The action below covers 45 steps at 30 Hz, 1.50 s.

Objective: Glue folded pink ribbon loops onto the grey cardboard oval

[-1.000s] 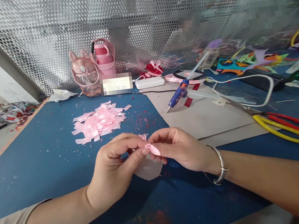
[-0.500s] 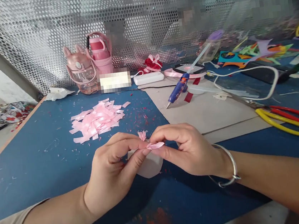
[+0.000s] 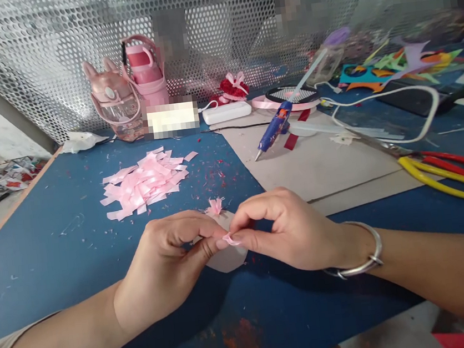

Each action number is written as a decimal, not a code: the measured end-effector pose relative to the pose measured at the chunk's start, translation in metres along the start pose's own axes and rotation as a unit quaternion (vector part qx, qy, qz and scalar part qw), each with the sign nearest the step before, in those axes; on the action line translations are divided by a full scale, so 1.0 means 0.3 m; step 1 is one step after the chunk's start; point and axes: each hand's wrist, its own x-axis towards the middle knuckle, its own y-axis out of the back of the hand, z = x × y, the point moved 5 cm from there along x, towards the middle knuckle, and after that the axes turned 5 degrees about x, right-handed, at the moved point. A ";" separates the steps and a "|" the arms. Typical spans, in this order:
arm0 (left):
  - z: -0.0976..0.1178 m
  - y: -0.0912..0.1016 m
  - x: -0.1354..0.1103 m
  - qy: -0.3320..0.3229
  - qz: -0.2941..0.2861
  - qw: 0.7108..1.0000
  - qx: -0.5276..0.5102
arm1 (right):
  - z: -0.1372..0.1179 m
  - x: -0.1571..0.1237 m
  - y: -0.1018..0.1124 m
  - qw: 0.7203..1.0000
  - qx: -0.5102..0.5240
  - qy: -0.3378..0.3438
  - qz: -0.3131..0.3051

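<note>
A small piece of pink ribbon (image 3: 232, 240) is pinched between both hands, folded over on itself. My left hand (image 3: 175, 261) grips its left end with thumb and forefinger. My right hand (image 3: 282, 229), with a silver bangle at the wrist, pinches the right end. Below and behind the fingertips lies a pale, rounded card piece (image 3: 227, 259) on the blue table, partly hidden by my hands. A folded pink ribbon tuft (image 3: 216, 206) stands at its far edge. Left of my hands is a loose pile of cut pink ribbon strips (image 3: 147, 181).
A blue glue gun (image 3: 275, 130) rests on grey cardboard (image 3: 299, 174). Scissors with yellow and red handles (image 3: 450, 177) lie at the right. Pink bottles (image 3: 115, 106), a white power bank (image 3: 227, 112) and a ribbon roll (image 3: 261, 103) stand along the perforated metal screen (image 3: 64, 64).
Both hands have come slightly towards me with the ribbon, whose loose end is now folded in between the fingertips. More of the tuft and card shows. The view has shifted a little.
</note>
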 end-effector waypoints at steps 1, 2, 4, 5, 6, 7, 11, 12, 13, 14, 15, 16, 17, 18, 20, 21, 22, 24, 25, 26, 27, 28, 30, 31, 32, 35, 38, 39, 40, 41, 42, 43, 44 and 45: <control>-0.003 0.000 0.002 0.003 -0.002 1.000 -0.009 | 0.008 0.001 -0.002 1.000 0.016 -0.021 -0.010; -0.005 0.001 0.002 0.005 -0.003 1.000 -0.013 | 0.014 0.003 -0.002 0.999 0.027 -0.035 -0.015; -0.007 0.000 0.000 0.002 -0.008 1.000 -0.008 | 0.019 0.004 0.002 0.998 0.036 -0.045 -0.007; -0.005 0.000 -0.002 -0.003 -0.008 1.000 0.001 | 0.020 0.004 0.006 0.998 0.035 -0.044 0.005; -0.003 -0.001 -0.006 -0.010 -0.008 1.000 0.013 | 0.019 0.003 0.010 0.999 0.031 -0.040 0.017; 0.001 -0.002 -0.010 -0.018 -0.007 0.999 0.027 | 0.019 0.003 0.013 0.999 0.025 -0.035 0.027; 0.025 -0.013 -0.021 -0.051 -0.014 0.996 0.067 | 0.008 0.002 0.019 0.999 0.014 0.012 0.029; 0.030 -0.016 -0.021 -0.056 -0.017 0.996 0.073 | 0.004 0.001 0.018 0.999 0.019 0.030 0.021; 0.034 -0.020 -0.020 -0.058 -0.021 0.995 0.080 | 0.002 0.001 0.016 0.998 0.027 0.047 0.012; 0.037 -0.023 -0.019 -0.058 -0.027 0.994 0.085 | 0.001 0.001 0.011 0.997 0.036 0.062 0.001; 0.037 -0.026 -0.017 -0.054 -0.036 0.994 0.089 | 0.003 0.000 0.005 0.996 0.043 0.072 -0.010; 0.036 -0.030 -0.016 -0.049 -0.045 0.994 0.092 | 0.006 0.001 -0.001 0.996 0.048 0.078 -0.020; 0.033 -0.032 -0.015 -0.044 -0.053 0.993 0.093 | 0.010 0.002 -0.007 0.995 0.051 0.080 -0.025; 0.030 -0.034 -0.014 -0.041 -0.059 0.993 0.092 | 0.012 0.004 -0.010 0.995 0.053 0.080 -0.026; 0.024 -0.034 -0.015 -0.037 -0.062 0.994 0.083 | 0.008 0.012 -0.004 0.995 0.048 0.078 -0.038; 0.022 -0.033 -0.017 -0.033 -0.060 0.994 0.082 | 0.002 0.019 0.006 0.995 0.037 0.069 -0.060; 0.020 -0.032 -0.018 -0.030 -0.059 0.994 0.083 | -0.005 0.025 0.021 0.994 0.016 0.049 -0.093; 0.020 -0.033 -0.021 -0.023 -0.063 0.993 0.093 | -0.006 0.030 0.078 0.981 -0.055 -0.037 -0.182; 0.022 -0.037 -0.022 -0.027 -0.075 0.992 0.101 | 0.004 0.026 0.126 0.965 -0.103 -0.102 -0.219; 0.025 -0.044 -0.024 -0.034 -0.093 0.989 0.113 | 0.022 0.018 0.187 0.940 -0.154 -0.177 -0.246; 0.026 -0.053 -0.025 -0.041 -0.115 0.984 0.126 | 0.044 0.007 0.259 0.911 -0.207 -0.248 -0.257; 0.026 -0.062 -0.027 -0.047 -0.138 0.980 0.137 | 0.070 -0.001 0.341 0.879 -0.270 -0.304 -0.248; 0.019 -0.074 -0.031 -0.052 -0.169 0.973 0.150 | 0.129 -0.007 0.519 0.818 -0.402 -0.380 -0.156; 0.014 -0.077 -0.032 -0.051 -0.176 0.972 0.146 | 0.163 -0.005 0.588 0.802 -0.436 -0.390 -0.119; 0.008 -0.080 -0.033 -0.050 -0.183 0.972 0.137 | 0.202 -0.001 0.643 0.794 -0.456 -0.394 -0.085; -0.008 -0.085 -0.041 -0.056 -0.198 0.971 0.118 | 0.315 0.040 0.716 0.844 -0.419 -0.336 -0.001; -0.021 -0.089 -0.056 -0.077 -0.203 0.965 0.147 | 0.387 0.100 0.676 0.924 -0.303 -0.232 0.008; -0.025 -0.091 -0.063 -0.089 -0.201 0.961 0.169 | 0.395 0.117 0.659 0.943 -0.260 -0.206 0.018; -0.028 -0.094 -0.070 -0.105 -0.198 0.955 0.194 | 0.397 0.129 0.644 0.956 -0.225 -0.186 0.030; -0.031 -0.099 -0.078 -0.122 -0.198 0.947 0.221 | 0.395 0.136 0.631 0.962 -0.205 -0.176 0.041; -0.033 -0.102 -0.085 -0.136 -0.193 0.940 0.245 | 0.388 0.140 0.619 0.963 -0.203 -0.174 0.045; -0.034 -0.104 -0.089 -0.148 -0.184 0.935 0.264 | 0.376 0.140 0.608 0.962 -0.209 -0.171 0.047; -0.032 -0.104 -0.091 -0.156 -0.173 0.932 0.277 | 0.358 0.138 0.598 0.961 -0.217 -0.165 0.048; -0.030 -0.104 -0.090 -0.160 -0.165 0.931 0.282 | 0.337 0.135 0.589 0.961 -0.222 -0.155 0.050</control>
